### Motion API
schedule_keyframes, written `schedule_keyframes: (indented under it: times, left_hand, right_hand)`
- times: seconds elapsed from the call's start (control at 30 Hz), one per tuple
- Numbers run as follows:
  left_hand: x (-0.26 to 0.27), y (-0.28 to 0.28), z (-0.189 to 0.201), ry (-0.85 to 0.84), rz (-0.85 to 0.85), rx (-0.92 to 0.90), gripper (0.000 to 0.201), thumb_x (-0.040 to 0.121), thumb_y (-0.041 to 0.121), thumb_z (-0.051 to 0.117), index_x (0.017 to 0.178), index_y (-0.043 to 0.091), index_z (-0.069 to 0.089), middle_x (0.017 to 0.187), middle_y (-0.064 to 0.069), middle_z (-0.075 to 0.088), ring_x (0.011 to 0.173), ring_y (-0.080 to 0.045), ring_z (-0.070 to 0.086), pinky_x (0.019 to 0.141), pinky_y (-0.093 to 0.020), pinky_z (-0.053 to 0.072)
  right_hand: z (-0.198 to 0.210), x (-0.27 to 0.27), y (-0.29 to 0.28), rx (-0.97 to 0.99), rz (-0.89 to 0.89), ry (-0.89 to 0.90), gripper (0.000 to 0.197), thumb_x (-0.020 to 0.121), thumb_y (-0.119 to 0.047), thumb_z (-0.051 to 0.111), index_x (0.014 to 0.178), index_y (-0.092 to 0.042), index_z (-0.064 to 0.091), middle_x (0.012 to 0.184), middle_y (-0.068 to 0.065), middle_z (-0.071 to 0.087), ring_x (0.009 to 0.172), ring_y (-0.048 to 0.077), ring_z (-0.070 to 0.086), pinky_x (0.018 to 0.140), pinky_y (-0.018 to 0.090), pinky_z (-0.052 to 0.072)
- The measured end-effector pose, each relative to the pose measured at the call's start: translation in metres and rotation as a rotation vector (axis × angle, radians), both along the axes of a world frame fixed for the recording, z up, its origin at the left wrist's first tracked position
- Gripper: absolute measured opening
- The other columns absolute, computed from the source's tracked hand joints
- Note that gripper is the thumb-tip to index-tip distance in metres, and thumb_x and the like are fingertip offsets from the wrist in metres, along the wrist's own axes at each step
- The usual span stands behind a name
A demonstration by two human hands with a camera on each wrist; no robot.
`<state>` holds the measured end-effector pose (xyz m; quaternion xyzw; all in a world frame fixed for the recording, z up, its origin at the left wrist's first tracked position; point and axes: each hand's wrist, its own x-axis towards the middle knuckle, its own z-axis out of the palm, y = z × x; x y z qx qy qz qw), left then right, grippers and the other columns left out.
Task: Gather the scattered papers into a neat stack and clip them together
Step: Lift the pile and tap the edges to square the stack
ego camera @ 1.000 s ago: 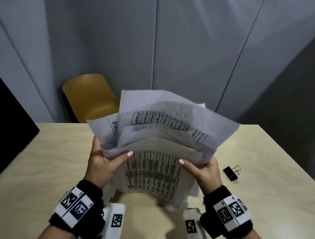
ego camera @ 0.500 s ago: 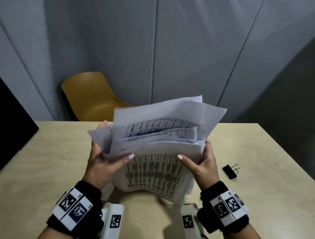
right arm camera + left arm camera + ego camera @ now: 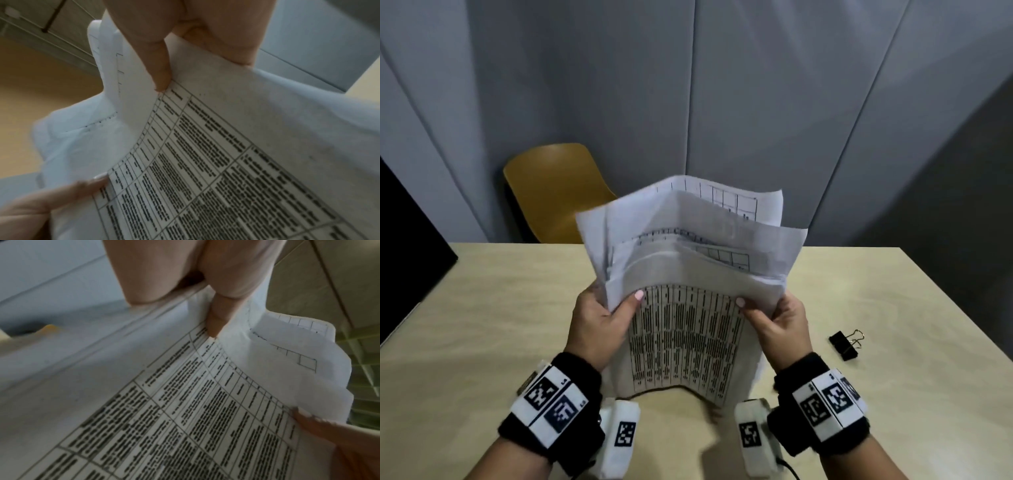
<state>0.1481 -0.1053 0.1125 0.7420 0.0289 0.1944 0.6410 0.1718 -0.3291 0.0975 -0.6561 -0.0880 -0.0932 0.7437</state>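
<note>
A loose bundle of white printed papers (image 3: 688, 274) stands upright above the table, its sheets uneven at the top and its lower edge near the tabletop. My left hand (image 3: 602, 318) grips the bundle's left side, thumb in front. My right hand (image 3: 777, 318) grips the right side the same way. The front sheet carries a dense printed table (image 3: 185, 418) (image 3: 205, 162), seen close in both wrist views with a thumb pressed on it. A black binder clip (image 3: 844, 345) lies on the table to the right of my right hand, untouched.
The light wooden table (image 3: 482, 325) stretches to both sides. A mustard-yellow chair (image 3: 551, 192) stands behind its far edge. A dark panel (image 3: 407, 222) sits at the left edge. Grey wall panels close the back.
The bundle has been turned more upright and squared; the sheets that fanned out to the left and right now stand closer together. Both hands keep their grip on its sides.
</note>
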Motion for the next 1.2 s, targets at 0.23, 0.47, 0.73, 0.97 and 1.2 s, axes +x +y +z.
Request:
schedule_keyframes:
  times: [0.23, 0.47, 0.73, 0.97, 1.2]
  left_hand:
    - [-0.002, -0.003, 0.017, -0.128, -0.077, -0.094, 0.059, 0.064, -0.007, 0.075, 0.106, 0.024, 0.046, 0.093, 0.011, 0.067, 0.08, 0.01, 0.065, 0.066, -0.006, 0.05]
    - [-0.004, -0.003, 0.028, -0.404, 0.091, 0.096, 0.095, 0.065, 0.015, 0.067, 0.137, 0.044, 0.012, 0.129, 0.003, 0.039, 0.115, -0.009, 0.051, 0.091, -0.028, 0.051]
    - [-0.01, 0.002, 0.024, -0.421, 0.091, 0.557, 0.046, 0.073, 0.03, 0.061, 0.118, 0.028, 0.057, 0.13, -0.011, 0.036, 0.121, -0.021, 0.041, 0.104, -0.009, 0.031]
    - [-0.015, 0.004, 0.024, -0.515, 0.152, 0.621, 0.091, 0.069, 0.029, 0.065, 0.143, 0.047, 0.013, 0.141, -0.005, 0.022, 0.137, -0.009, 0.024, 0.113, -0.021, 0.025]
    - [-0.017, 0.005, 0.022, -0.414, 0.15, 0.607, 0.042, 0.073, 0.028, 0.06, 0.112, 0.013, 0.062, 0.129, -0.013, 0.042, 0.116, 0.019, 0.033, 0.099, 0.0, 0.025]
  right_hand:
    - [0.015, -0.006, -0.006, 0.032, -0.019, -0.105, 0.056, 0.065, -0.016, 0.079, 0.109, -0.014, 0.044, 0.095, -0.005, 0.069, 0.089, 0.012, 0.065, 0.081, 0.027, 0.054]
    - [0.04, -0.017, 0.011, -0.12, -0.121, -0.36, 0.107, 0.07, 0.0, 0.069, 0.144, -0.032, -0.001, 0.141, -0.009, 0.038, 0.121, 0.007, 0.05, 0.098, 0.022, 0.046]
    - [0.035, -0.015, 0.008, -0.515, -0.24, -0.445, 0.036, 0.073, -0.027, 0.063, 0.107, -0.018, 0.064, 0.106, 0.007, 0.045, 0.103, 0.004, 0.051, 0.082, 0.009, 0.049]
    - [0.046, -0.018, 0.008, -0.586, -0.364, -0.622, 0.093, 0.066, -0.017, 0.072, 0.142, -0.031, 0.02, 0.123, 0.021, 0.037, 0.117, -0.014, 0.031, 0.096, 0.0, 0.03]
    - [0.042, -0.014, 0.004, -0.706, -0.354, -0.567, 0.057, 0.067, -0.026, 0.068, 0.121, -0.012, 0.057, 0.13, 0.018, 0.04, 0.115, -0.019, 0.03, 0.095, 0.0, 0.027]
